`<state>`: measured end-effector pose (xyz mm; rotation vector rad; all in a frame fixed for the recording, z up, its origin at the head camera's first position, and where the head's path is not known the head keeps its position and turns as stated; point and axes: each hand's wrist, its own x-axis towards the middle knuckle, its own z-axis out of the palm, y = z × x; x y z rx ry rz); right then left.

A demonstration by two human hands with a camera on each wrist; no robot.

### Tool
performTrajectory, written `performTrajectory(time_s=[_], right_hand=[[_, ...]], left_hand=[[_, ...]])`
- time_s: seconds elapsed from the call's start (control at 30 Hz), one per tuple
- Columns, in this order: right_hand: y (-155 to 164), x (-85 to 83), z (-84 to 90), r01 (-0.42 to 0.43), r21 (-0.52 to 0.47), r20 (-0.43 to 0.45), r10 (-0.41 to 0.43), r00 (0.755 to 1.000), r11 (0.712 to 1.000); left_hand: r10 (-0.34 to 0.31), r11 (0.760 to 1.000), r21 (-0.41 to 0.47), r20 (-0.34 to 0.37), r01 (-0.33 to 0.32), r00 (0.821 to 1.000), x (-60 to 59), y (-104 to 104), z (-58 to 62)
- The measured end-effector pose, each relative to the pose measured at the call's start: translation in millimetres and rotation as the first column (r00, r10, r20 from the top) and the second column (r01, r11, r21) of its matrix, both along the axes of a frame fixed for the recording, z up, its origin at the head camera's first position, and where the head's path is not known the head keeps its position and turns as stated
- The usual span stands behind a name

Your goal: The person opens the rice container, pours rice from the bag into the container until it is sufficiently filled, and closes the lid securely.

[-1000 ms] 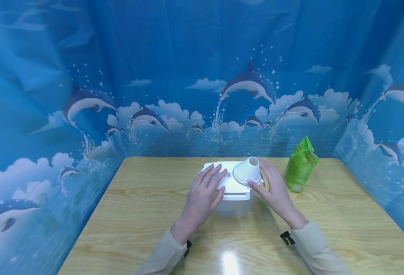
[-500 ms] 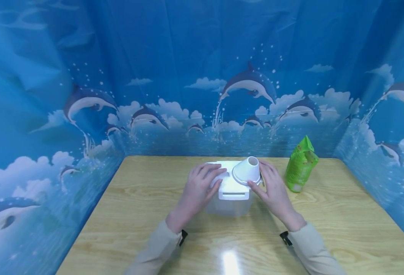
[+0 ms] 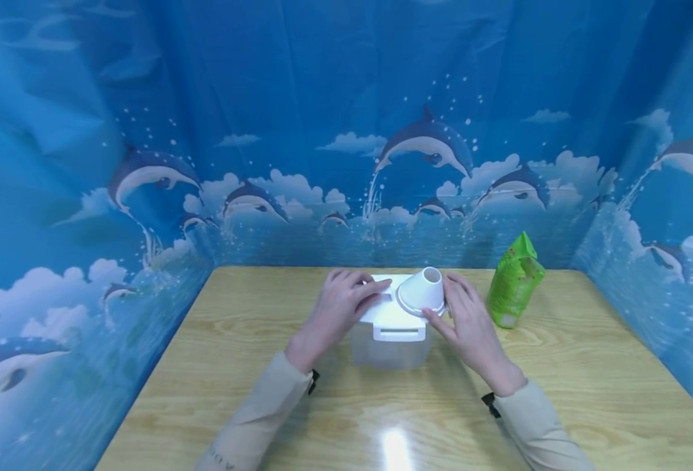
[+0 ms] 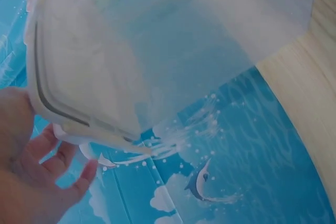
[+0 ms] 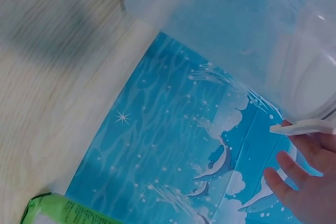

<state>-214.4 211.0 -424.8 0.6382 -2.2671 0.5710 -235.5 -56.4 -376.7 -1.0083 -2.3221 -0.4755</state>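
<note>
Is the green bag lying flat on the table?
No, the green bag stands upright on the table, to the right of the clear box.

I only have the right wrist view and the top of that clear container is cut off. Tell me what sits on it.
Observer: A white funnel stands on the white lid, wide end down.
Operator: Report the left hand.
Observer: The left hand rests on the lid's left part.
Operator: Now place the green bag.
Observer: The green bag stands upright on the table, right of the container and apart from it.
</note>
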Motion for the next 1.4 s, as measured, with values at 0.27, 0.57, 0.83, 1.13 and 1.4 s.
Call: performTrajectory(time_s=[0.27,0.57,0.83,1.13,1.4], right_hand=[[-1.6,0.9,1.2,-0.013,-0.027,0.002,0.013,1.0,1.0],[0.2,2.3,5.1,-0.009,-0.099,-0.012,0.008,1.0,0.995],[3.0,0.5,3.9,-0.021,-0.041,-0.005,0.02,1.0,0.999],[0.1,2.3,-1.7,-0.011,0.077,0.058,0.007,0.998,0.997],[-0.7,5.8,0.6,-0.003,0.079,0.105,-0.005,0.994,0.997]], left_hand=[[-0.049,0.997,-0.062,-0.075,0.044,0.996,-7.0,-4.6,0.7],[-0.021,1.0,-0.008,-0.104,0.02,0.994,-6.5,-7.9,4.8],[0.114,0.984,0.153,-0.108,-0.097,0.988,-4.8,-25.1,6.7],[0.327,0.924,0.254,-0.138,-0.286,0.935,-2.8,-59.1,1.2],[0.418,0.862,0.356,-0.101,-0.359,0.903,-3.2,-91.7,-17.4]])
